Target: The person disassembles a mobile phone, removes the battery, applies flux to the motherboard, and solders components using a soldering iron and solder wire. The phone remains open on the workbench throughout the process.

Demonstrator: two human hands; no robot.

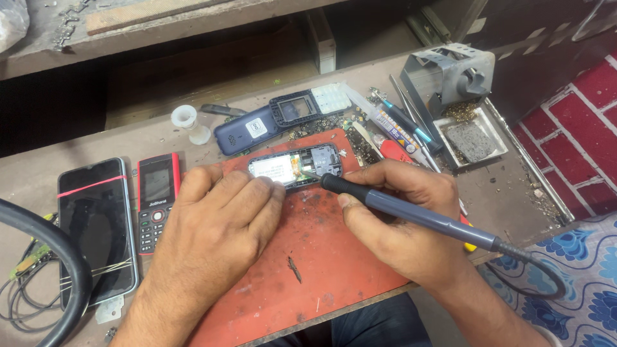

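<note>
Soldering on an opened phone, steadied by hand

Working over a red mat (321, 257) that shielded the bench, the person kept both hands low and close. The right hand (398, 218) gripped a grey soldering iron (411, 215) like a pen, its tip brought onto the opened phone (294, 167) at the mat's far edge. The left hand (222, 215) lay pressed against the phone's near side, fingers curled, apparently to stop it sliding. Beyond lay a blue back cover (247, 132) and a metal iron stand (453, 77), within reach. Left of the mat lay a red keypad phone (156, 199).
</note>
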